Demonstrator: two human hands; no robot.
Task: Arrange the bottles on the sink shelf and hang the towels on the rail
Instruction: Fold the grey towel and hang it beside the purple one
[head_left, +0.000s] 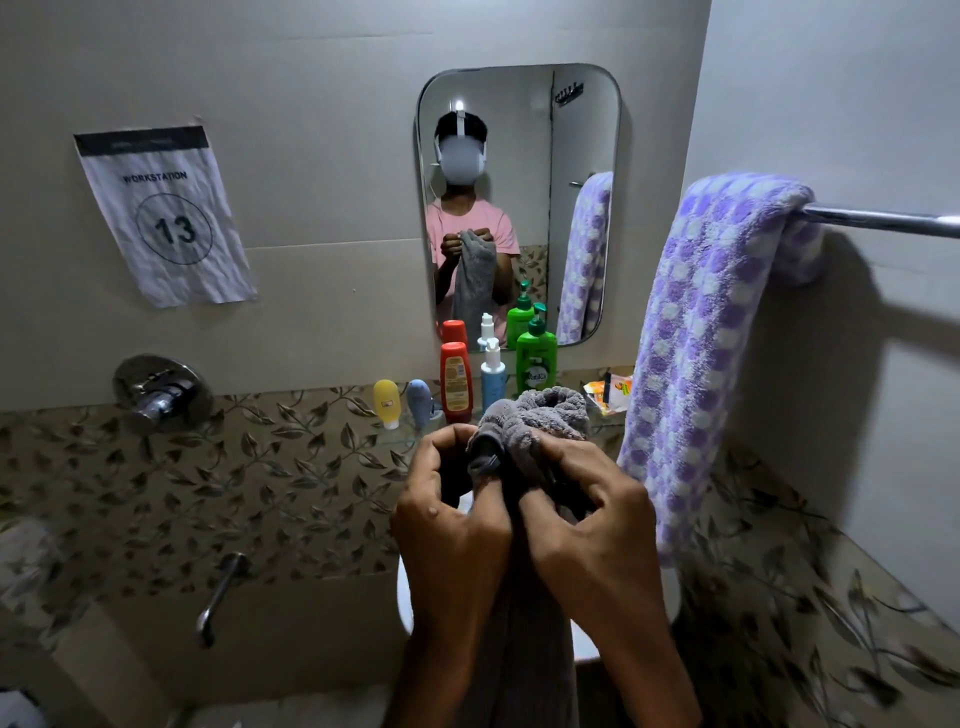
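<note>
My left hand (452, 519) and my right hand (587, 525) both grip a grey towel (540, 421) at its top edge, and its length hangs down between my forearms. A purple-and-white checked towel (701, 353) hangs over the chrome rail (883, 221) on the right wall. On the glass sink shelf (400, 439) under the mirror stand a yellow bottle (387, 402), a small blue bottle (420, 400), a red bottle (456, 382), a white-and-blue pump bottle (492, 374) and a green pump bottle (536, 358).
A mirror (519, 202) above the shelf reflects a person holding the grey towel. Sachets (608, 392) lie at the shelf's right end. A chrome mixer valve (161, 392) and a spout (221, 597) sit on the left wall. A paper sign (166, 218) reads workstation 13. A white basin (405, 597) lies below.
</note>
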